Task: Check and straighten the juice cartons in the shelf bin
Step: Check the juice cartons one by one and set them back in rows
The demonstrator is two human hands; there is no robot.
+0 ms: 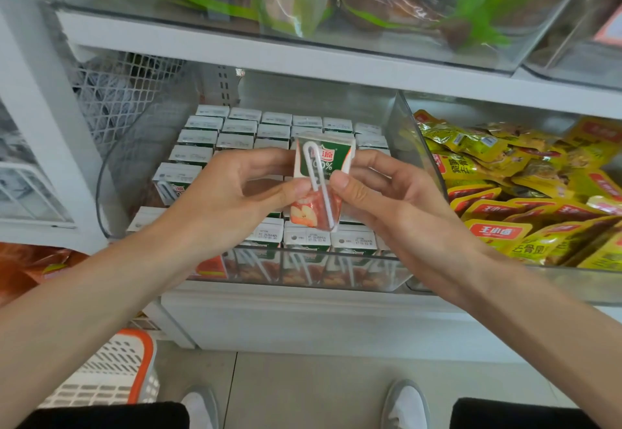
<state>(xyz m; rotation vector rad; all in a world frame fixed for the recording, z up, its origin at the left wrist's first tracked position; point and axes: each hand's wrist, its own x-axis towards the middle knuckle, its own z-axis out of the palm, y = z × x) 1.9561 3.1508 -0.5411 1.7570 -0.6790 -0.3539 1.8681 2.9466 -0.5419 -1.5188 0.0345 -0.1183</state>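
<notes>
You pinch one juice carton (319, 179) between your left hand (235, 186) and right hand (387, 189), above the front rows of the clear bin (303, 270). If either thumb slips, it could drop and knock the packed cartons (235, 125) further back askew.

One carton (321, 172) stands upright between the fingers of the left hand (235, 189) and right hand (393, 193). Below and behind the fingers, rows of cartons (235, 125) fill the bin (414, 145) on the shelf (303, 314). Snack packets (505, 193) lie right of the fingers. A basket (111, 371) sits down-left on the floor (303, 388).
</notes>
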